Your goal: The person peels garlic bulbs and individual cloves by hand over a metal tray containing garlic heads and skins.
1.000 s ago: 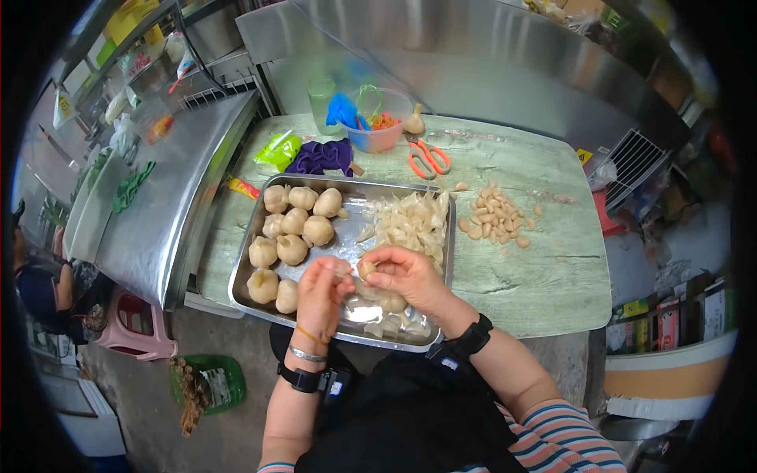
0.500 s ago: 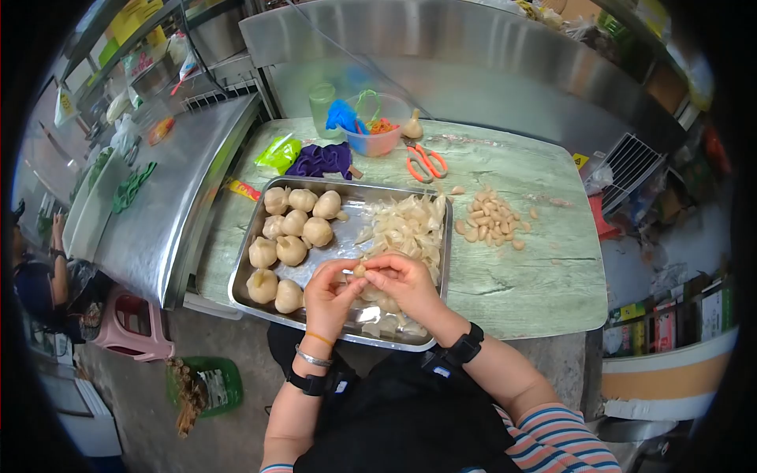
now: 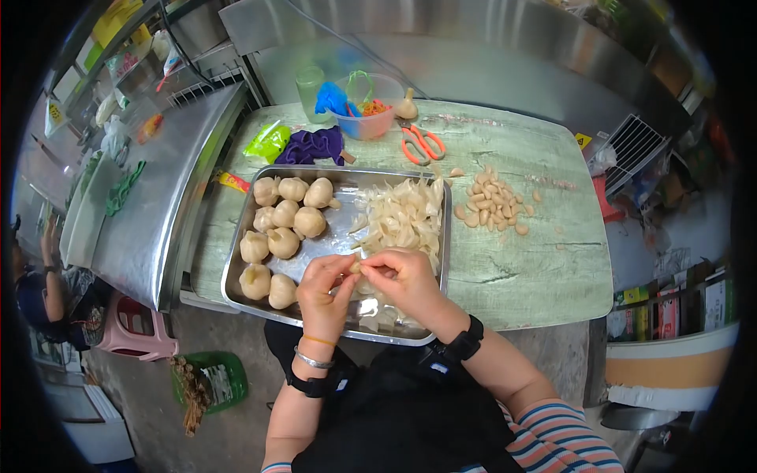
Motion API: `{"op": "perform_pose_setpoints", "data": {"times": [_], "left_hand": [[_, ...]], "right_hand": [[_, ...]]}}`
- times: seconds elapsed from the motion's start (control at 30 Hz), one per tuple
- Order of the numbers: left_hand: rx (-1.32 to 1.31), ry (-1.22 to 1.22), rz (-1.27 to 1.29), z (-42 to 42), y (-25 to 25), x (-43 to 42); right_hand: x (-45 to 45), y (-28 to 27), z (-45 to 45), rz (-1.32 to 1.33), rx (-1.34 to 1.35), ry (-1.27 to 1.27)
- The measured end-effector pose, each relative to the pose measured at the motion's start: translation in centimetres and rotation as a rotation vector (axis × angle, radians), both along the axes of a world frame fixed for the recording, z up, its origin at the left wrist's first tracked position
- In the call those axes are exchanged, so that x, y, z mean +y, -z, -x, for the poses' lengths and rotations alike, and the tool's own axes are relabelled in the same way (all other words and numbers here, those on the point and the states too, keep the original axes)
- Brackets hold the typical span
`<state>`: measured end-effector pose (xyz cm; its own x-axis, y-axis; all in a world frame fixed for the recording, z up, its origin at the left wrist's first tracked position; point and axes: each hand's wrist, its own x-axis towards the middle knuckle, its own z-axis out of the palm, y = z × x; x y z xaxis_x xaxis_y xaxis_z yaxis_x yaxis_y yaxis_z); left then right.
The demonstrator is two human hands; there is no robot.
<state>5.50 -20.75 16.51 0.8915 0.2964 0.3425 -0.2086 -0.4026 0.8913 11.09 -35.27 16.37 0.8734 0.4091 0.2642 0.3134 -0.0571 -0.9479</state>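
My left hand (image 3: 325, 290) and my right hand (image 3: 406, 277) meet over the front of a metal tray (image 3: 448, 236). Their fingertips pinch a small garlic clove (image 3: 356, 268) between them, partly hidden by the fingers. Whole garlic bulbs (image 3: 283, 242) fill the left side of the tray. A heap of papery garlic skins (image 3: 400, 217) lies on its right side, with more scraps below my right hand. To the right of the tray, peeled cloves (image 3: 490, 202) are piled on the green table (image 3: 536, 276).
Orange-handled scissors (image 3: 423, 145), a plastic bowl (image 3: 368, 106), a garlic bulb (image 3: 407, 106), a green glass (image 3: 311, 91), a purple cloth (image 3: 311, 147) and a green packet (image 3: 270, 140) stand behind the tray. At far left are a person (image 3: 47, 292) and a pink stool (image 3: 134, 327).
My hands were apart a second ago and have come together, both sets of fingertips now on the clove. The view has shifted slightly. The person at far left has raised an arm.
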Motion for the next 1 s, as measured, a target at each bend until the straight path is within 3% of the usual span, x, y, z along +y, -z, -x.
{"op": "perform_pose_setpoints", "data": {"times": [0.07, 0.6, 0.7, 0.77, 0.8, 0.87, 1.0], "left_hand": [[-0.02, 0.002, -0.218, 0.1, -0.5, -0.2], [0.004, 0.113, -0.294, 0.0, -0.6, -0.3], [0.03, 0.141, -0.173, -0.2, -0.4, 0.0], [0.09, 0.193, 0.204, -0.6, 0.8, 0.5], [0.091, 0.194, 0.201, -0.7, 0.7, 0.7], [0.296, 0.233, 0.523, -0.6, 0.6, 1.0], [0.267, 0.172, 0.463, -0.3, 0.3, 0.6]], "right_hand": [[0.1, 0.0, 0.1, 0.019, 0.024, 0.024], [0.2, 0.0, 0.0, 0.105, 0.063, 0.113], [0.1, 0.1, -0.3, 0.04, 0.252, 0.049], [0.1, 0.9, -0.8, -0.097, 0.373, -0.026], [0.1, 0.9, -0.8, -0.101, 0.374, -0.026], [0.0, 0.9, -0.8, -0.221, 0.485, -0.123], [0.0, 0.3, -1.0, -0.233, 0.487, -0.161]]}}
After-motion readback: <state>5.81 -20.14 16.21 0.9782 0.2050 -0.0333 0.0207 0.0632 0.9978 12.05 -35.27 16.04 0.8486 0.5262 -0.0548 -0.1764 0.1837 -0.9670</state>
